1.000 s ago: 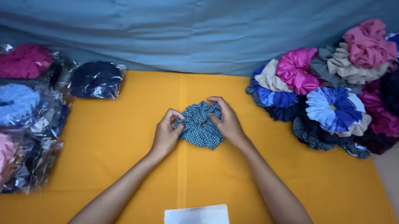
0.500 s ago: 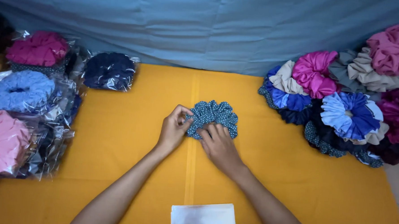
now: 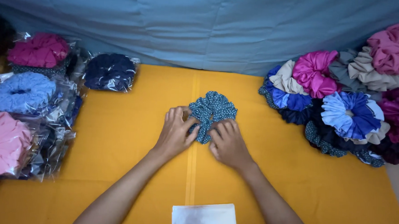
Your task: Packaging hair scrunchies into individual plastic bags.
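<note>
Teal dotted scrunchie (image 3: 213, 111) lies flat mid yellow cloth (image 3: 117, 135), left of the loose scrunchie pile (image 3: 343, 100); left hand (image 3: 175, 132) and right hand (image 3: 227, 143) press spread fingers on its near edge, pinching nothing. Risk, as judged: uneven pressure could bunch its ruffles or slide it. It is roughly round, slightly elongated toward the far-right, no clear facing.

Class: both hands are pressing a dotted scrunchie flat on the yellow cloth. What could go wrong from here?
1. The scrunchie may spring back out of shape if the left hand or right hand lifts.
2. A wide sweep right could topple the loose pile.
3. The white sheet lies at the near edge and could slide off.
</note>
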